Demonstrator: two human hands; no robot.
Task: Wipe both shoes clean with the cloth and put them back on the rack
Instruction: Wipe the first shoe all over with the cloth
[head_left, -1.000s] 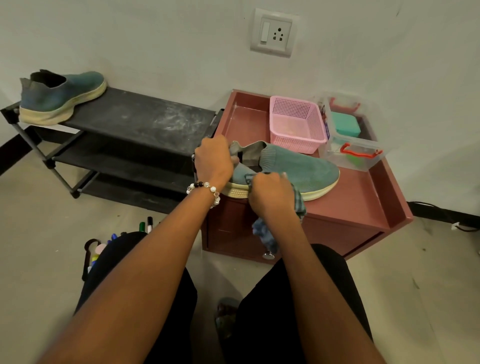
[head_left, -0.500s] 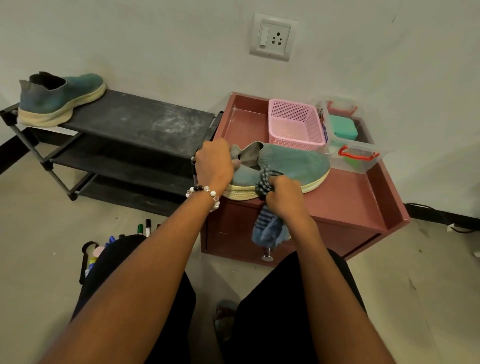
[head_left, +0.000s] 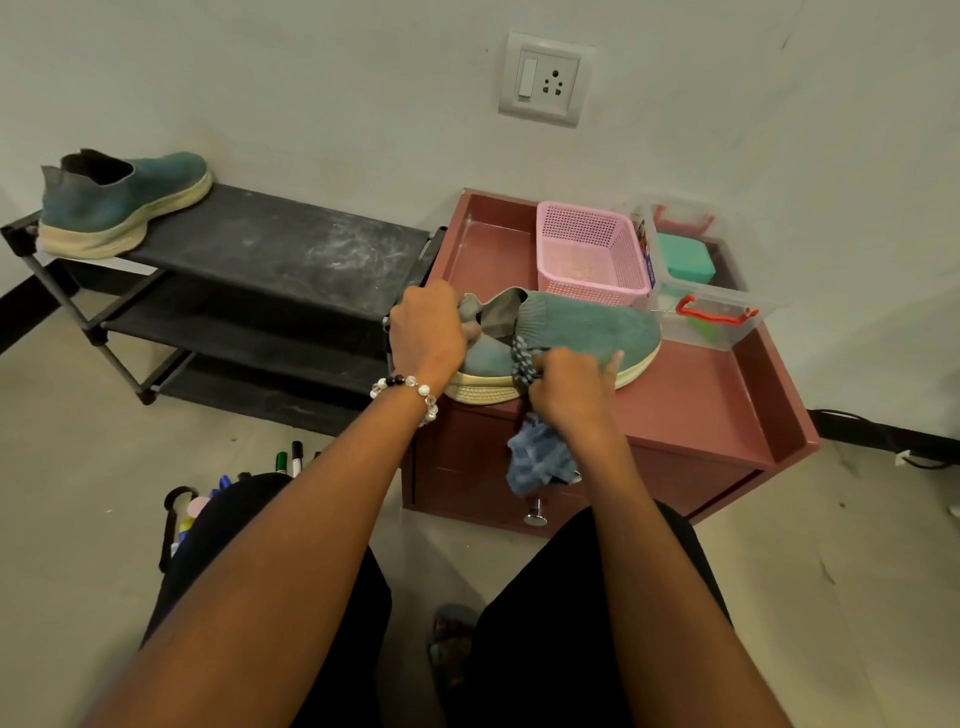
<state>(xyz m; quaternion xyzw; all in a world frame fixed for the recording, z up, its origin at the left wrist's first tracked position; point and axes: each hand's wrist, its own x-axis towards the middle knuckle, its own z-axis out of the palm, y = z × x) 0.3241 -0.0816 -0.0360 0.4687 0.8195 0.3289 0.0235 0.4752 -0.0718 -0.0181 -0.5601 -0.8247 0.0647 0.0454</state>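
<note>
Left hand (head_left: 427, 327) grips knit shoe (head_left: 571, 332) at its heel; right hand (head_left: 569, 387) clutches crumpled cloth (head_left: 537, 457) against ribbed sole.

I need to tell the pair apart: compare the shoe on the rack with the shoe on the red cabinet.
The shoe on the rack looks a darker teal and stands untouched; the shoe on the cabinet looks paler. The left hand grips its heel while the right hand presses the cloth to its side. Both are knit slip-ons with cream soles, toes pointing right.
</note>
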